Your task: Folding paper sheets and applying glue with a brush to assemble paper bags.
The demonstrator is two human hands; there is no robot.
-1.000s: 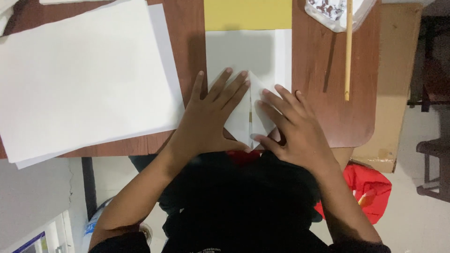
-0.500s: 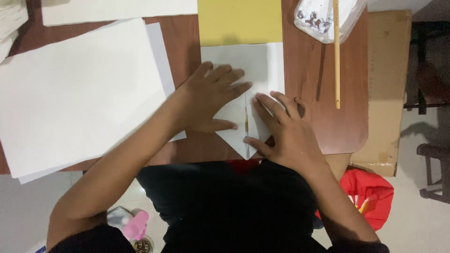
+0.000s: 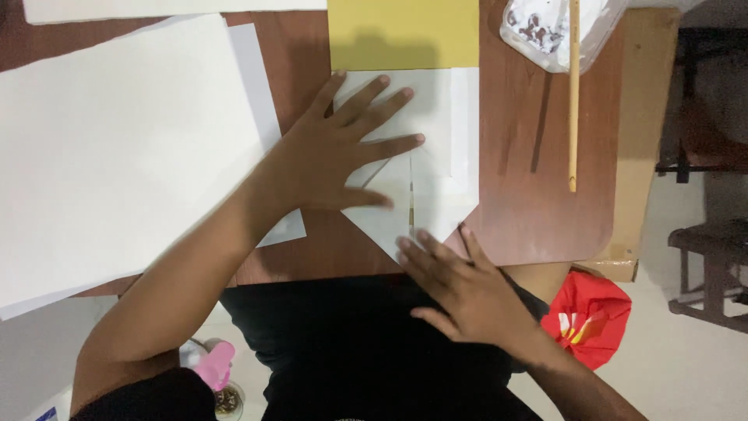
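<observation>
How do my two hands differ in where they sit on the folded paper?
The left hand lies flat across the folded paper, fingers spread. The right hand sits at the table's near edge, only its fingertips reaching the paper's point. Both are open, palms down.

A reddish-brown wooden tabletop fills the centre, its rounded corner at four o'clock. Pale tiled floor spreads from three to five o'clock, where a dark wooden stool stands beside a crumpled red plastic bag. Light is dim and even.
</observation>
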